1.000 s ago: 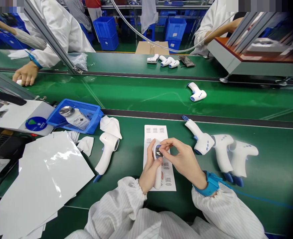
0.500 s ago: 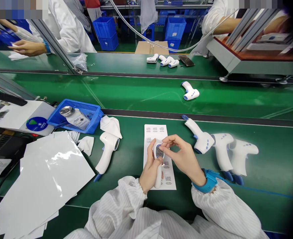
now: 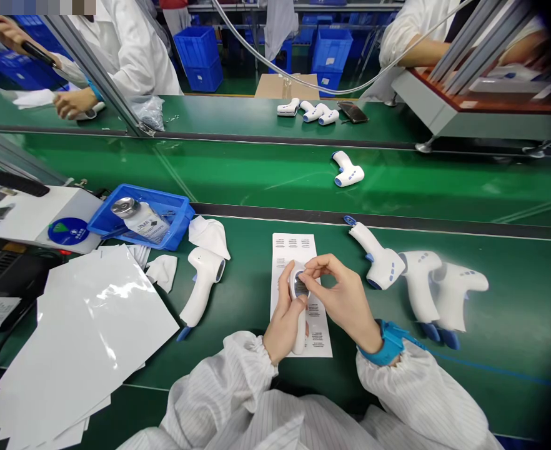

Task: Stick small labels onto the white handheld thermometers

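Loose glossy sheets (image 3: 88, 319) occupy the near left of the green worktop (image 3: 247, 294); a printed sheet (image 3: 292, 244) lies beneath the hands, between one pistol-shaped unit (image 3: 203, 281) at left and three similar units (image 3: 382, 265) at right. The left hand (image 3: 280, 325) is closed around the handheld device (image 3: 300, 326) above the printed sheet, while the right hand (image 3: 345, 300) has thumb and forefinger nearly together at the display (image 3: 300, 286), partly obscuring it; whether they grip anything cannot be told. The device is smooth, white and rounded; farther back, a blue rectangular tray (image 3: 178, 232) holds a metal-capped bottle (image 3: 147, 222).
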The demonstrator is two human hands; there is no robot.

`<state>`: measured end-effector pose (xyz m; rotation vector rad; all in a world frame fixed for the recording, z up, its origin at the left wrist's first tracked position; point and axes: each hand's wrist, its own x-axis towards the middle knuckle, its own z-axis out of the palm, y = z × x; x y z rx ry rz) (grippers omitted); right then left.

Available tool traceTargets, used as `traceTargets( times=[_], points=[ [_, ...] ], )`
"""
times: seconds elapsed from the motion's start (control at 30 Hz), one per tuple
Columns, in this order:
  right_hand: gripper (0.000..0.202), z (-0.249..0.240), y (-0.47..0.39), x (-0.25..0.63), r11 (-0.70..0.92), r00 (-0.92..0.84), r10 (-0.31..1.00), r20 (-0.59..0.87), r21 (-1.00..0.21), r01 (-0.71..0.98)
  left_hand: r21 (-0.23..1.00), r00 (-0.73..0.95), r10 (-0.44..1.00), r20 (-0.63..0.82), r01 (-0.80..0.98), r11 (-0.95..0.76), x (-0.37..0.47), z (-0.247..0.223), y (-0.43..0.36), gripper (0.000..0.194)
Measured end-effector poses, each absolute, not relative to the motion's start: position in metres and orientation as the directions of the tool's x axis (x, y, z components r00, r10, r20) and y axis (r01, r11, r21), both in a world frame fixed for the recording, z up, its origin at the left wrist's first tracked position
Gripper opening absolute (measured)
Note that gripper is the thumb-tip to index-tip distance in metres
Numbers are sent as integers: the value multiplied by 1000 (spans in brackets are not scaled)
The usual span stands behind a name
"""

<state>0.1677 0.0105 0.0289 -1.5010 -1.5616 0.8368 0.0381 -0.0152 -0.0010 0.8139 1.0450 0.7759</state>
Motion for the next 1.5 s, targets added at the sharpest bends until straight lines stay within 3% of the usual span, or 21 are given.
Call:
traceTargets(
  times=[0.27,0.5,0.7,0.77,0.93,1.0,1.17,1.33,1.5],
  points=[
    [4,27,8,165,106,44,987,153,-840,532,904,254,895,-366,-133,407,38,-5,-16,61],
    [5,25,7,162,74,87,988,130,-881,467,882,274,879,-390,-161,442,38,-5,-17,62],
    [3,27,5,157,57,126,981,148,-839,542,855,313,863,-397,-216,472,40,-2,-17,56],
    [12,26,9,159,37,145,980,137,-837,545,846,303,858,-414,-221,486,40,-1,-17,56],
    [11,24,24,168,-151,-42,985,-168,-952,266,818,298,832,-467,-210,535,39,1,-15,58],
    [14,24,27,169,-206,-79,972,-223,-961,183,815,295,834,-466,-222,535,39,2,-13,56],
    [19,27,25,169,-176,-69,979,-189,-970,170,815,221,861,-458,-284,506,42,4,-6,40],
    [22,26,23,172,-144,-64,985,-162,-963,226,807,208,851,-483,-272,524,43,8,-3,33],
    [17,25,16,173,-121,-77,988,-136,-977,177,814,202,852,-483,-256,522,41,16,-3,30]
  ],
)
